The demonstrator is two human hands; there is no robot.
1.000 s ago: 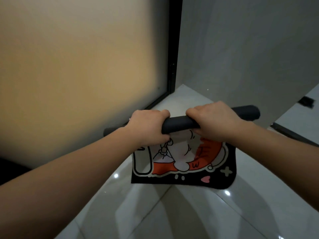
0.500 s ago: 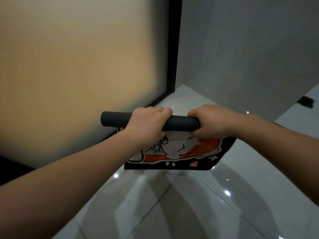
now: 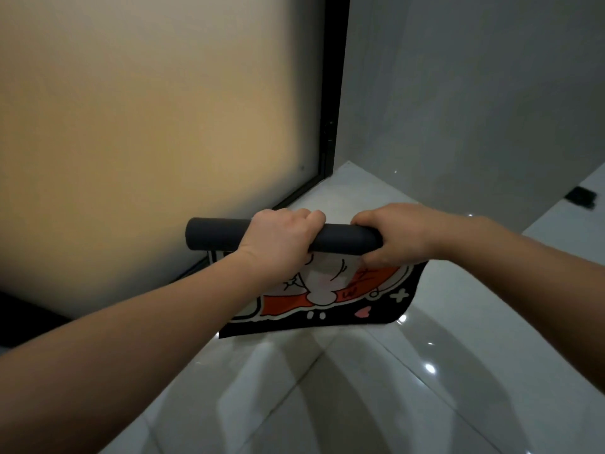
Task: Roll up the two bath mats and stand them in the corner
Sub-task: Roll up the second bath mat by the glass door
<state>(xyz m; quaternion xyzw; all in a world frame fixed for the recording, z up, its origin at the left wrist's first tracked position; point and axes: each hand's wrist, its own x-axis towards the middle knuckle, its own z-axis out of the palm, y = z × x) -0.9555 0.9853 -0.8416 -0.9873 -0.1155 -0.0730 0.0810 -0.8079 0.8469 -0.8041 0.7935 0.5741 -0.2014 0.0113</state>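
Note:
A bath mat (image 3: 327,299) with a black border and a red-and-white cartoon print is partly rolled into a dark grey tube, held level in the air above the floor. Its loose end hangs below the roll. My left hand (image 3: 281,237) grips the middle of the roll from above. My right hand (image 3: 393,234) grips the roll's right end. The left end of the tube sticks out free. Only this one mat is in view.
A frosted glass door (image 3: 147,142) with a black frame (image 3: 334,93) fills the left. It meets a grey wall (image 3: 474,93) in the corner (image 3: 340,165) ahead. Glossy white floor tiles (image 3: 360,388) lie below. A small dark object (image 3: 582,196) sits at the far right.
The roll has shifted left and levelled out. My right hand now covers its right end and the left end sticks out. The hanging flap has curled and tilted.

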